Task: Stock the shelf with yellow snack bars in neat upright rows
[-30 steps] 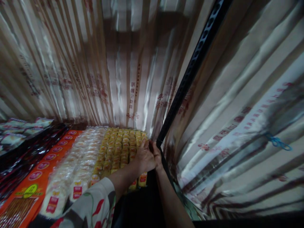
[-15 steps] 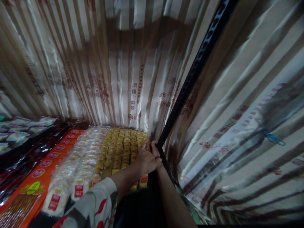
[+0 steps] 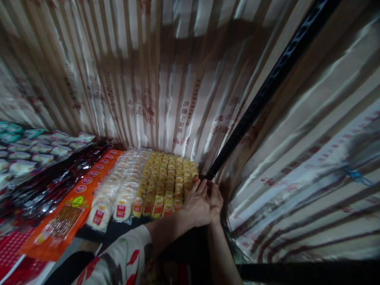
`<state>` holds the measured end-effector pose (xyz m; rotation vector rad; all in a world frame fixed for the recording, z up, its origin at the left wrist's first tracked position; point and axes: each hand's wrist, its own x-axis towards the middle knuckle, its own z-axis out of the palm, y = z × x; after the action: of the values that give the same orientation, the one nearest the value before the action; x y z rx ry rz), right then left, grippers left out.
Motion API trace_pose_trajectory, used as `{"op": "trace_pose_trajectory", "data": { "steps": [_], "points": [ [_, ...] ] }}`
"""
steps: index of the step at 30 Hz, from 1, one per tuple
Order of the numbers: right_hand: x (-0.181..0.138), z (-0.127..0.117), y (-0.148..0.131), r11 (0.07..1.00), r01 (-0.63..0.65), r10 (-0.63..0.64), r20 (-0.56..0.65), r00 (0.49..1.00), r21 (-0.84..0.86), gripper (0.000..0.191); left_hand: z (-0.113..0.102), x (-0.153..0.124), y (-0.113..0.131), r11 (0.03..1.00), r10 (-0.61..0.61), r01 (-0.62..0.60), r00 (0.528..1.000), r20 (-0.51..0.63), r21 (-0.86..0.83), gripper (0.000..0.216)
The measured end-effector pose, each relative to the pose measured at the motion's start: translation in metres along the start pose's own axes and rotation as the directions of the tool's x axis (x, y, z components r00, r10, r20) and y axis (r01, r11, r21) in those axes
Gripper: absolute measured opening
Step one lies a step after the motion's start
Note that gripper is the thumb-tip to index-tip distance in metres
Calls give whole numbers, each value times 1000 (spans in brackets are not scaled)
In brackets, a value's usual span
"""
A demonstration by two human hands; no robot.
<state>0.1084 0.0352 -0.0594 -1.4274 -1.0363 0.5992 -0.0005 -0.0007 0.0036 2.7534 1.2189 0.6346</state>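
Observation:
My left hand [image 3: 197,204], coming from a floral sleeve, reaches to the right end of the rows of yellow wrapped snack packets [image 3: 169,180]. Its fingers are bent together, with the tips beside the last packets. A small reddish spot shows at these fingertips, too dim to name. Close against it, wrists nearly touching, my right hand [image 3: 216,200] is closed, fingers curled inward. What either hand grips is hidden by the fingers and the dark. Both hands are at the foot of a black slotted post [image 3: 237,134].
Left of the yellow rows lie white round cakes in clear wrap [image 3: 120,198], an orange snack pack [image 3: 73,206], dark shiny packs [image 3: 68,170] and small white packets [image 3: 41,148]. Pleated printed curtain [image 3: 178,79] hangs behind and right. A blue tie [image 3: 358,176] hangs at right.
The view has turned left, so the goods and post appear further right. Both hands remain together by the post, the fingers of the left now more bent beside the yellow packets.

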Motion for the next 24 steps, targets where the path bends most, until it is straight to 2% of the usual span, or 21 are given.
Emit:
{"op": "trace_pose_trajectory", "data": {
  "steps": [3,7,10,12,16,19,24],
  "points": [
    [-41,-6,-18,991,-102,110,-99,989,82,46,-5,-53,16,998,-10,3,994,-106,-62,49],
    [-108,-10,-25,989,-81,92,-85,992,125,51,4,-145,24,998,-64,60,985,-163,-32,39],
    [-146,-11,-18,993,-111,112,-38,993,33,58,12,-209,20,994,-102,106,986,-130,21,36],
    [-157,-8,-14,988,-133,133,-3,991,-74,66,14,-238,14,991,-116,125,981,-156,50,35],
    [-153,7,-11,983,-94,100,32,994,-160,76,10,-264,3,974,-209,221,956,-205,39,36],
    [-148,18,-10,978,-26,38,53,998,-208,73,3,-270,-2,979,-191,202,952,-240,19,40],
    [-157,22,-5,927,216,-233,-22,972,-307,54,-6,-280,-7,979,-199,203,955,-220,-7,39]
  ]
}}
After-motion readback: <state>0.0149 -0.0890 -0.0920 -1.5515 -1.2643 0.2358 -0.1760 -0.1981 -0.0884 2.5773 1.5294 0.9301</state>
